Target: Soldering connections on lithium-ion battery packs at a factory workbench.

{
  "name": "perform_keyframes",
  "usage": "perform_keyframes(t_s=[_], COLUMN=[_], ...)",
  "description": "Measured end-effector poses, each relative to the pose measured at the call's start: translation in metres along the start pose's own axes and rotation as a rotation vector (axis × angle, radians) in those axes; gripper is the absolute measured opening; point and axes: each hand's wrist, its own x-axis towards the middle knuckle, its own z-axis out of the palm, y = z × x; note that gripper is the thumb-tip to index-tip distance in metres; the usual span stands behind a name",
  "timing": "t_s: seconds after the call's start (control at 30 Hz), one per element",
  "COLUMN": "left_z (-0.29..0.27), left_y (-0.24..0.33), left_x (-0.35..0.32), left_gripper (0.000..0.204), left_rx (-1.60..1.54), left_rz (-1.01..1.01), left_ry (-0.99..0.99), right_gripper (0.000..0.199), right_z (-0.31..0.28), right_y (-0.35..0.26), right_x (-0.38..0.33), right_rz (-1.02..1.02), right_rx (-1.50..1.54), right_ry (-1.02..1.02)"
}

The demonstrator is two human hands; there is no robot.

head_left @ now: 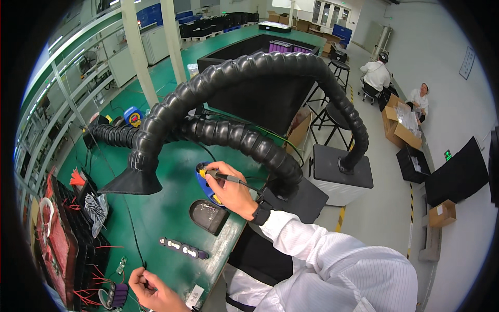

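In my right hand is a soldering iron with a dark grip and a yellow part, its cable trailing right. Its front end is at a blue holder, partly hidden by my fingers. My left hand is at the lower left, thumb and finger pinched at the end of a thin dark wire that runs up the bench. Between my hands lie a purple battery pack with shiny metal tabs and a dark shallow tray. A small green circuit board lies beyond my left hand.
A black fume hose arches over the bench, its hood hanging low. At left stand a red-topped stack, red wires and another purple pack. A grey extractor box stands at right. Two people sit farther back.
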Motion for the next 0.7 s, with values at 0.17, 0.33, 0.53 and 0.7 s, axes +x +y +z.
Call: perform_keyframes(t_s=[0.17, 0.33, 0.53, 0.7], left_z=[0.007, 0.017, 0.029, 0.043], left_y=[0.005, -0.002, -0.013, -0.025], left_x=[0.019, 0.040, 0.068, 0.085], left_gripper=[0.015, 0.010, 0.018, 0.021], left_rx=[-0.018, -0.141, -0.110, -0.163], left_rz=[0.113, 0.021, 0.055, 0.088], left_ry=[0.074, 0.017, -0.050, -0.093], right_gripper=[0.036, 0.027, 0.042, 0.038], right_z=[0.007, 0.015, 0.005, 0.001], right_y=[-0.003, 0.003, -0.005, -0.013], right_x=[-0.014, -0.037, -0.049, -0.061], right_rz=[0.120, 0.117, 0.101, 0.063], right_rx=[0.110, 0.103, 0.161, 0.195], right_ry=[0.036, 0.041, 0.015, 0.016])
